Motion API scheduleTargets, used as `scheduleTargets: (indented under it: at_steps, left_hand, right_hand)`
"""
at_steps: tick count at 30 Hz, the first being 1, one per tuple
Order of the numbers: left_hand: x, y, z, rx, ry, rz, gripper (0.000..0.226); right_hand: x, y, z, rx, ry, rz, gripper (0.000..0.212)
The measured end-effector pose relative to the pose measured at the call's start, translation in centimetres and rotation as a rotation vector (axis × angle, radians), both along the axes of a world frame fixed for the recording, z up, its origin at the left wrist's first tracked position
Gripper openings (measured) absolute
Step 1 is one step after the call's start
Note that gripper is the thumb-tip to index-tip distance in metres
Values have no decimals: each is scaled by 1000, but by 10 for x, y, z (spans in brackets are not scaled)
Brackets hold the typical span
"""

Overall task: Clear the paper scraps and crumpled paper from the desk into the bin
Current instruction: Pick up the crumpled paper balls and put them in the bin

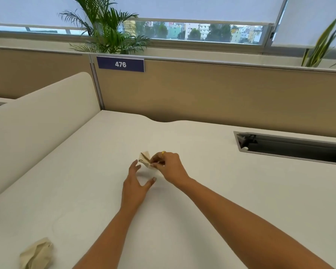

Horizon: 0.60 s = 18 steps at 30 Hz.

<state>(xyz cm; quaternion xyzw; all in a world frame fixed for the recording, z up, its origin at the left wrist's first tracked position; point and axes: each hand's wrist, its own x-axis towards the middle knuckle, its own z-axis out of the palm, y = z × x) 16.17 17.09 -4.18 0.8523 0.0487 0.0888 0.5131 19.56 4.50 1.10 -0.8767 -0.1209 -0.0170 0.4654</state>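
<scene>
Pinches a paper scrap (145, 159) at mid-desk (221, 191) between curled right hand (170, 167) fingers (156, 158), probably for gathering. Holds left hand (135, 186) open at its 7 o'clock, ready to cup. Leaves crumpled paper (36, 253) at 7 o'clock, near edge; no bin visible.

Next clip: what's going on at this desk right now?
A person is clearing paper off a white desk. Their right hand pinches a small paper scrap around mid-desk. The left hand is open just beside it, with fingers spread and holding nothing. A crumpled paper lies untouched near the desk's front left corner. No bin shows in this view.
</scene>
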Motion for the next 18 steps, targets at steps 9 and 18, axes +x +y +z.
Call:
scheduleTargets:
  at_steps: [9,18]
  left_hand:
    - [-63,-85,15,-453,41,-87,52]
    - [-107,-179,44,-586,68,-198,43]
  right_hand:
    - [-75,-84,9,180,97,-11,18]
    - [-132,-194,21,185,53,-202,23]
